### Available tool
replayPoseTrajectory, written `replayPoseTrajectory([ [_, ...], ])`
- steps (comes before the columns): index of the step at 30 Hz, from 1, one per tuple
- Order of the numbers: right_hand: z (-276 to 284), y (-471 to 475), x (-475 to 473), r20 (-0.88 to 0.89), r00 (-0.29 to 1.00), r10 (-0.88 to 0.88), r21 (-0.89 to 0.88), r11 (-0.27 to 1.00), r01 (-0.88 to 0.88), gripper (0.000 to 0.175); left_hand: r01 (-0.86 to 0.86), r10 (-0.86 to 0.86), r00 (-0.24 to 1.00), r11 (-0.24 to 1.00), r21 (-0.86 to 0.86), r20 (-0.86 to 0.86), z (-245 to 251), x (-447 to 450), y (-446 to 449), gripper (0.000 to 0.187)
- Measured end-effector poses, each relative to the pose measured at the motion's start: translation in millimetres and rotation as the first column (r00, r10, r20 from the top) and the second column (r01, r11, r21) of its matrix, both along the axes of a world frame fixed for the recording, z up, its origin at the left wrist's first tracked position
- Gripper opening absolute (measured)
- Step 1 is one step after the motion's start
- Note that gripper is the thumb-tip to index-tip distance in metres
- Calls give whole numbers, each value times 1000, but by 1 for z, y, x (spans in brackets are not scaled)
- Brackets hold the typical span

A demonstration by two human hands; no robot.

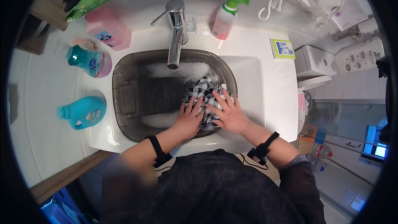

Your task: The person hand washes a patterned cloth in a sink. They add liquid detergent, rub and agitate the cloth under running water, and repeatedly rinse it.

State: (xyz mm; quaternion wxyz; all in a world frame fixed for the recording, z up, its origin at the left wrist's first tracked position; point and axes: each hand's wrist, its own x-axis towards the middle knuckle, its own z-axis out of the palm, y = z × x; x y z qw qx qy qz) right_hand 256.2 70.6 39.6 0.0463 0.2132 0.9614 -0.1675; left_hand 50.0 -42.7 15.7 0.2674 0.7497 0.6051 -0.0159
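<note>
A wet black-and-white patterned cloth [214,108] lies in the right part of a translucent grey plastic basin [121,130]. My left hand [187,119] rests on the cloth's left side, palm down with fingers spread. On its right side lies my right hand [230,115], also flat and spread, gripping nothing that I can see. Soapy water with white foam [183,69] surrounds the cloth. Ridges like a washboard [161,95] show under the water left of my hands. The basin sits inside a white washbasin [250,96]; the cloth's underside is hidden.
A chrome faucet [174,42] reaches over the basin's back edge. A spray bottle [226,17] stands behind. At left are a pink bottle [108,31], a teal-and-pink bottle [93,62] and a turquoise jug [85,112]. A green-edged packet [282,49] lies on the right rim.
</note>
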Motion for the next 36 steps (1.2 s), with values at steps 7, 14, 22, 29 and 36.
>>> replayPoseTrajectory([
  [7,-42,27,-57,232,972,-23,39,999,14,79,57,-54,996,997,45,-73,-52,-23,46,46],
  [14,-21,68,-81,310,950,25,-151,988,24,67,-18,27,987,998,-57,158,-35,-45,71,40],
  [22,17,170,-150,-345,796,-497,-485,821,302,28,-284,306,886,952,-113,347,-11,-38,14,72],
  [29,-3,207,-212,-270,750,-603,-595,718,363,41,-427,479,799,877,-219,363,12,-61,-41,63],
  [36,19,180,-164,-570,600,-561,-481,820,310,51,-525,646,531,759,-385,548,13,-61,-56,50],
])
